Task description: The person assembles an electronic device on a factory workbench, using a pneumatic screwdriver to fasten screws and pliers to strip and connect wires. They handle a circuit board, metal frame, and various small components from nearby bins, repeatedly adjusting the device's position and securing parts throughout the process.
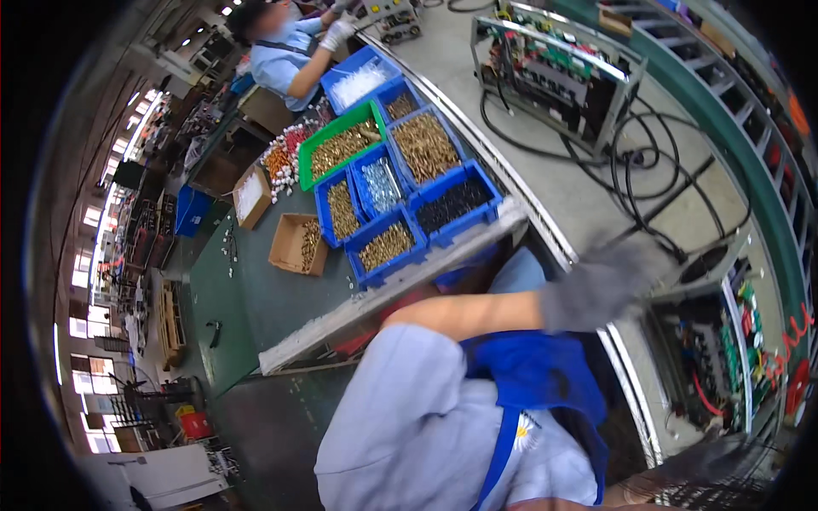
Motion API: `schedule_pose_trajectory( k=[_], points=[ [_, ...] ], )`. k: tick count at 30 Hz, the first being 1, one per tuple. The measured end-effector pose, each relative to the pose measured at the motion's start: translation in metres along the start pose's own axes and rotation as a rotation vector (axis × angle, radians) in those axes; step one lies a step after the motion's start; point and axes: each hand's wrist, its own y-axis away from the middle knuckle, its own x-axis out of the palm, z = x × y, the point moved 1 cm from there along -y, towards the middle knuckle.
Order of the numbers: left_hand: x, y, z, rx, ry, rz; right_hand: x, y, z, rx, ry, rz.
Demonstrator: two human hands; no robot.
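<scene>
**benchrat:** Closest to the lens, the person's light blue sleeve (409, 409) and blue apron (537, 375) are filling the bottom middle. From that sleeve a bare forearm is stretching right, ending in a grey-gloved left hand (601, 285) that's hovering over the workbench edge (562, 204), near the black cables (648, 170). It's motion-blurred, so whether it's spread or curled, can't tell.

**solderjoe:** And the other one?

**benchrat:** Right hand (707, 464) is sitting low at the bottom right, dark glove, blurry too, just beside an open chassis full of wiring (716, 358). Can't tell if it's gripping anything. Another open metal frame with circuit boards (554, 72) is standing further back on the bench.

**solderjoe:** Those bins?

**benchrat:** Blue bins of screws (426, 149) plus a green one (341, 145), well apart from both hands. A co-worker (285, 55) is working beyond them.
</scene>
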Motion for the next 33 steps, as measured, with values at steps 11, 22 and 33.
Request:
schedule_pose_trajectory(
  k=[11,22,33],
  points=[
    [-0.204,0.088,0.243,-0.471,-0.909,0.085,0.153,0.081,0.325,-0.585,-1.212,1.550],
    [-0.236,0.077,0.274,-0.698,-0.327,0.092,0.170,0.153,0.281,-0.452,-1.083,1.725],
    [-0.253,0.111,0.301,-1.283,1.037,-0.467,0.178,0.129,0.242,-0.036,-0.871,1.643]
  ],
)
